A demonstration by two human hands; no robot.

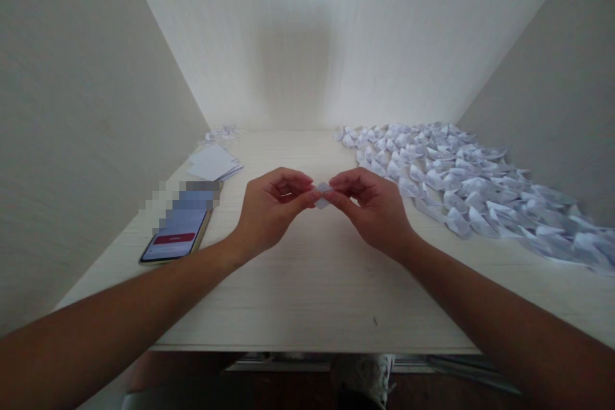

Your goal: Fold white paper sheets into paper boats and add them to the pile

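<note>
A small piece of folded white paper (322, 196) is held between my two hands above the middle of the table. My left hand (276, 205) pinches its left side between thumb and fingers. On the other side, my right hand (369, 205) grips it the same way, the two thumbs close together. The paper shows a small diamond-like outline; its edges are partly covered by the fingertips.
Many folded paper boats (451, 173) spread over the table's right side. At left lie a phone (175, 237) with a lit screen, a stack of white paper sheets (211, 161) and paper scraps (223, 134). Pale walls (307, 45) enclose the table (307, 295) at the back and both sides.
</note>
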